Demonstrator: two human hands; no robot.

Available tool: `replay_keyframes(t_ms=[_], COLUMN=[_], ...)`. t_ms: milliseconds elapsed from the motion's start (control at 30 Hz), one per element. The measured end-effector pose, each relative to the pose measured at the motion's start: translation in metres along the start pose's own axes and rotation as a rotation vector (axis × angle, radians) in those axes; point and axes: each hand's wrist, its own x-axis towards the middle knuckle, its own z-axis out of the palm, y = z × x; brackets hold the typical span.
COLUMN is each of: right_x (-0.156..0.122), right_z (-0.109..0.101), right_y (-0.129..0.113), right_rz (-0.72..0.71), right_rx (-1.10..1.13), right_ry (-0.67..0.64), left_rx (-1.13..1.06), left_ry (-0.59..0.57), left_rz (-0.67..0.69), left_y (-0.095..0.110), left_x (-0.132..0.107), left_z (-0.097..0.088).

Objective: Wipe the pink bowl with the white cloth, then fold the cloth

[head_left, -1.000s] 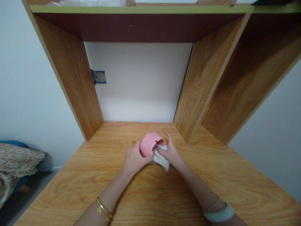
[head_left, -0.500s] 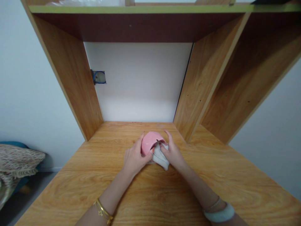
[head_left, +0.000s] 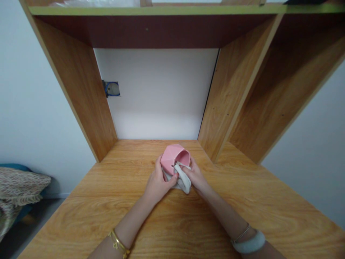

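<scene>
A pink faceted bowl [head_left: 169,155] is tilted on its side, its round opening turned to the right and toward me. A dark notch or mark shows at the near part of its rim. My left hand [head_left: 159,181] grips the bowl from the left and below, its thumb by the rim. A whitish cloth [head_left: 184,181] is bunched at the rim and hangs below, part of it under the bowl. My right hand [head_left: 196,174] is closed on the cloth at the opening's lower right edge; some of its fingers are hidden behind the bowl and cloth.
The wooden desk top [head_left: 129,226] spreads under both arms. Upright wooden panels stand at left [head_left: 72,86] and right [head_left: 229,93], with a shelf [head_left: 156,10] overhead. An open socket box [head_left: 112,89] is in the white back panel. Draped fabric [head_left: 24,183] lies at far left.
The bowl has turned so more of its opening and inside shows, and it sits slightly higher. My right hand has moved lower along the rim with the cloth, its fingers drawn in.
</scene>
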Motion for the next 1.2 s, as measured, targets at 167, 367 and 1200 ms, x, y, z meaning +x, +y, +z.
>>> replay_keyframes(t_ms=[167,367,1200], right_x=[-0.002,-0.001,0.004], right_z=[0.007,0.011,-0.015], right_y=[-0.004,-0.013,-0.005], right_rz=[0.112,0.032,-0.135], right_rx=[-0.017,-0.079,-0.888], right_ry=[-0.088,-0.117,0.03], left_rx=[0.035,0.114,0.152], left_ry=[0.072,0.065,0.073], left_rz=[-0.059,0.0,-0.158], left_y=[-0.001,0.009,-0.002], left_x=[0.001,0.0,0.01], left_z=[-0.002,-0.009,-0.015])
